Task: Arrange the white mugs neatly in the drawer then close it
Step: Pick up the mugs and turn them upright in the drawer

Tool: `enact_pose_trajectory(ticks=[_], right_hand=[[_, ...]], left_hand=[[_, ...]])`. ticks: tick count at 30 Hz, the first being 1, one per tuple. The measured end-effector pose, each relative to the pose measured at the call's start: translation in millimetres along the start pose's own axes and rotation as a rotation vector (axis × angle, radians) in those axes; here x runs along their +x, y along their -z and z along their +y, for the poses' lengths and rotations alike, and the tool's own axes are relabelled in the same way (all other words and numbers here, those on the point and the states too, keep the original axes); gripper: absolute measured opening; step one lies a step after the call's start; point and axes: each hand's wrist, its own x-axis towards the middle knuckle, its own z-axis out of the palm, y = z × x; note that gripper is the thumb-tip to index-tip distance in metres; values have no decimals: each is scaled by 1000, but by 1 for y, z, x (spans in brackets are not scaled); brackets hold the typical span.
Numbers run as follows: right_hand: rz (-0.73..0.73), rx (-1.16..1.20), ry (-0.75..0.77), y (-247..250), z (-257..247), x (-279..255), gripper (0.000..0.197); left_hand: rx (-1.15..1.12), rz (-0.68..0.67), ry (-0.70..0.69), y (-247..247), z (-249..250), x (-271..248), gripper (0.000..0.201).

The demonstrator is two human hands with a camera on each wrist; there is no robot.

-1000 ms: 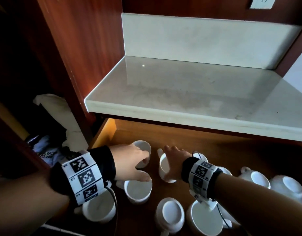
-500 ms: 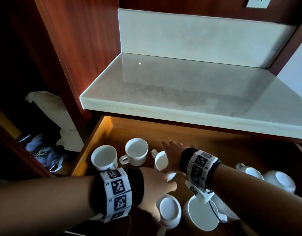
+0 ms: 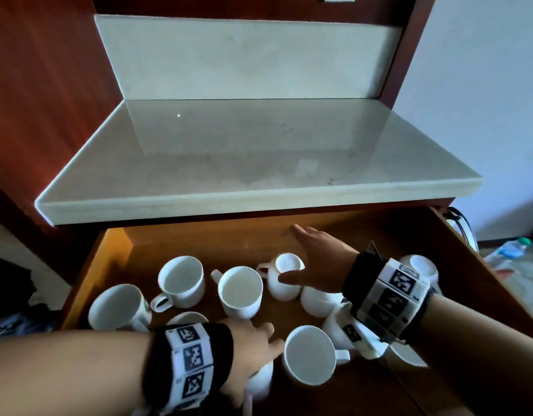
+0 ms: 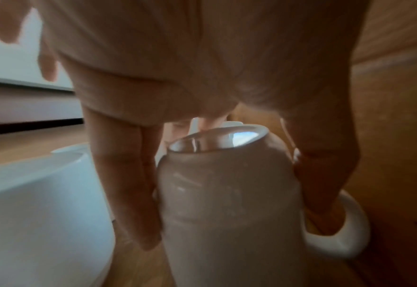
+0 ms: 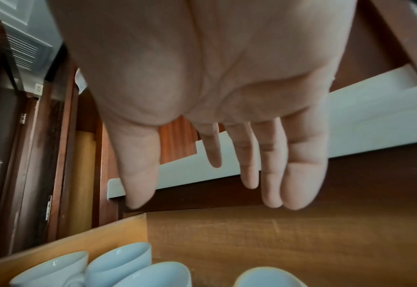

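Several white mugs lie in the open wooden drawer (image 3: 109, 265). Three stand upright at the left: one mug (image 3: 118, 309), a second (image 3: 181, 280) and a third (image 3: 241, 291). My left hand (image 3: 253, 346) grips a white mug (image 4: 227, 213) at the drawer's front, fingers on one side and thumb by its handle (image 4: 345, 233). It is mostly hidden under the hand in the head view. My right hand (image 3: 310, 259) hovers flat over the middle with straight fingers (image 5: 301, 174), holding nothing, its thumb beside an overturned mug (image 3: 286, 276).
Another upright mug (image 3: 308, 354) stands at the front centre. More mugs (image 3: 319, 301) sit under my right wrist, and one mug (image 3: 418, 265) at the right. A pale stone counter (image 3: 244, 160) overhangs the drawer's back. Bare drawer floor (image 3: 229, 241) shows behind the mugs.
My left hand came from the back-left mugs to the front and took hold of a mug. My right hand let go of the middle mug and moved right, now spread flat.
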Motion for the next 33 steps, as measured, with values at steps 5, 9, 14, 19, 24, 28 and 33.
enact_pose_trajectory(ticks=[5,9,14,19,24,28,33], right_hand=[[-17,382,47,6,7,-6,54],[-250,1059,120,12,0,-15,80],[-137,1442,296,12,-17,-3,98],[-150,1458,392,10,-26,-8,96],[86,739,321,17,-43,-18,74],[20,-129,276,6,-71,-29,85],[-209,-399,181,-30,-92,-33,83]], left_hand=[[-148,303,64,29,-39,-37,71],[-580,682,97,58,-69,-69,70],[-1073,884,12,42,-83,-63,73],[-1435,900,-118,29,-87,-53,75],[-1021,521,17,23,-107,-64,73],[-186,378,427,14,-128,-65,63],[-256,376,412,0,-129,-56,61]])
